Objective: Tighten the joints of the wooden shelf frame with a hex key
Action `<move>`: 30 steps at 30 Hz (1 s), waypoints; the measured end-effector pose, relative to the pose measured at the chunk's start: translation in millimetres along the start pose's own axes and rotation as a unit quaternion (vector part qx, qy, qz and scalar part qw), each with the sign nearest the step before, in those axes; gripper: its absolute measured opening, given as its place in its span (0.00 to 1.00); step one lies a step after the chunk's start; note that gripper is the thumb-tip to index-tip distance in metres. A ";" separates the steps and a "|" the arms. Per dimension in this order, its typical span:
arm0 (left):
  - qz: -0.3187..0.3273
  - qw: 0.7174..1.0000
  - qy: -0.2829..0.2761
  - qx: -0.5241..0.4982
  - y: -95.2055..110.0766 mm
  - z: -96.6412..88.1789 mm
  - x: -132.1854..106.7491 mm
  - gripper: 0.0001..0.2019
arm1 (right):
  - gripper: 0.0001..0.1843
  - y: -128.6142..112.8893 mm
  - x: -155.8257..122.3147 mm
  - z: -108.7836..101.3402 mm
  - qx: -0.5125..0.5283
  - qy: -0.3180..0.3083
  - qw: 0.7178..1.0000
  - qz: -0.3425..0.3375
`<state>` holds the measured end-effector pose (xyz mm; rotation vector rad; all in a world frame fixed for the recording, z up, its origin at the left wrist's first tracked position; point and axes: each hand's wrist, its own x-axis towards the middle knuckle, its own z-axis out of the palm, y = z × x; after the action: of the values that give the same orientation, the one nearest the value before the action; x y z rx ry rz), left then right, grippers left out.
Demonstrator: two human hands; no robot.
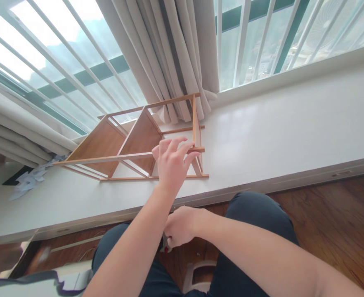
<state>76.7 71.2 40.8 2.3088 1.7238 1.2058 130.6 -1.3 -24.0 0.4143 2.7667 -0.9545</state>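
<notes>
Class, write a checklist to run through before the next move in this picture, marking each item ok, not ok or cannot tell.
1. Brown wooden shelf frame lying on the flat white window ledge: ok, on its side.
2. Left hand at the frame's right-hand end in view: ok.
3. Left hand gripping firmly: cannot tell.
4. Right hand closed on the small grey-and-red object: ok, though the object is mostly hidden.
5. Pleated beige fabric curtain clear of the frame: cannot tell; it hangs behind.
6. White paper-like scraps off the ledge: not ok.
</notes>
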 end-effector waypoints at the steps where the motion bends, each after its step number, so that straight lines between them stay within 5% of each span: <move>1: 0.018 1.000 -0.020 0.002 -3.0 -2.7 3.4 0.12 | 0.20 -1.2 -0.8 -1.8 -0.014 -0.026 1.000 0.010; 8: 0.122 0.983 -0.129 0.045 -13.0 -18.8 31.0 0.15 | 0.24 -3.2 -2.3 -5.2 -0.037 -0.048 0.998 0.017; 20: 0.228 0.900 -0.361 0.083 -23.5 -28.8 80.5 0.22 | 0.25 2.2 -2.0 -8.3 -0.034 -0.031 0.999 0.012; 26: 0.221 0.889 -0.395 0.073 -29.7 -20.6 85.9 0.26 | 0.23 6.8 -16.3 -23.0 -0.029 0.028 0.999 0.009; 30: 0.212 0.896 -0.386 0.053 -27.7 -18.8 85.6 0.25 | 0.19 12.4 -38.6 -37.4 -0.018 0.128 0.991 0.033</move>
<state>51.3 144.8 89.8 2.7458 1.0501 0.0986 167.9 23.7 8.0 0.6610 2.9686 -0.8912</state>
